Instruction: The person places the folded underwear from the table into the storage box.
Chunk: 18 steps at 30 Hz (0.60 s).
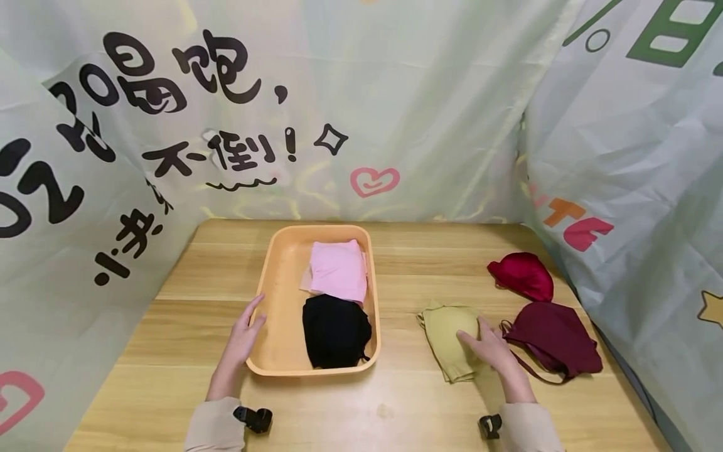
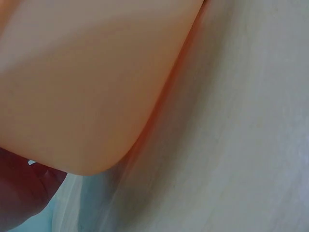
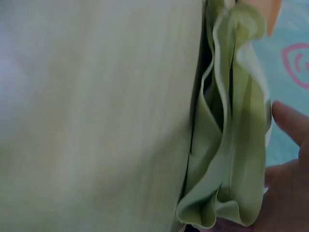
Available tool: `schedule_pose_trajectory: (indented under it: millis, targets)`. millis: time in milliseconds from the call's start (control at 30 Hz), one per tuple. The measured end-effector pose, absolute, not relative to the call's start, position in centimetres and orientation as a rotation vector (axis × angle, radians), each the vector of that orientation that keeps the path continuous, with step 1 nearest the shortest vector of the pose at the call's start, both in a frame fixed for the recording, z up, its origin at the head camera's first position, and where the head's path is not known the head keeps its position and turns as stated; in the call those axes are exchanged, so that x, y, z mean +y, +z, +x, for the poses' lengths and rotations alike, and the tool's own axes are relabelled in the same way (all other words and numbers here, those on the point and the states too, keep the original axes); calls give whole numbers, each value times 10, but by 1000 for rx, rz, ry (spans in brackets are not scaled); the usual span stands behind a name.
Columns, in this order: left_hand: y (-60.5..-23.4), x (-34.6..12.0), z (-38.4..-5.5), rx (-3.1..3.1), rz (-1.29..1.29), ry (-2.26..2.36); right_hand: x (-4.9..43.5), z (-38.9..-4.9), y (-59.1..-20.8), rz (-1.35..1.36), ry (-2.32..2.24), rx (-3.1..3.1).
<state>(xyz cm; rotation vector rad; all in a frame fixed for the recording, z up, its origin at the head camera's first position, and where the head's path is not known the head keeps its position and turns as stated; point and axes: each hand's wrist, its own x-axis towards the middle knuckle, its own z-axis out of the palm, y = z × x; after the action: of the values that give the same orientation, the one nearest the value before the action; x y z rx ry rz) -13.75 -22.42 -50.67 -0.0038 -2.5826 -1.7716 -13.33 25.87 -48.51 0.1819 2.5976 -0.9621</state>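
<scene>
My left hand [image 1: 244, 336] is at the left rim of a peach-coloured plastic tray [image 1: 265, 314], fingers extended along it. In the left wrist view, part of that hand [image 2: 29, 188] shows beside the tray's corner [image 2: 91, 116]. My right hand [image 1: 492, 346] rests on an olive-yellow folded bra [image 1: 449, 333] on the table, thumb over the cup and fingers along its right side. The right wrist view shows the bra's layered edge [image 3: 227, 140], with straight fingertips [image 3: 285, 118] touching its upper side.
Inside the tray lie a pink folded garment [image 1: 339, 270] and a black folded garment [image 1: 336, 333], both toward its right side. A bright red bra [image 1: 525, 276] and a maroon bra [image 1: 556, 339] with a loose strap lie right of my right hand. Printed cloth walls [image 1: 440, 125] enclose the wooden table [image 1: 395, 402].
</scene>
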Motion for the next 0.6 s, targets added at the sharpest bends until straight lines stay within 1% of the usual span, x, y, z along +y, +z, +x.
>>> schedule_pose_trajectory:
  millis: [200, 400, 600]
  targets:
    - [-489, -218, -132, -2561, 22, -1833, 263, -148, -484, 186, -880, 2578]
    - [-505, -226, -137, -2580, 9, -1781, 267, -156, -489, 184, -1022, 2554]
    - [-516, -226, -139, -2567, 7, -1774, 273, -148, -488, 174, -1299, 2434]
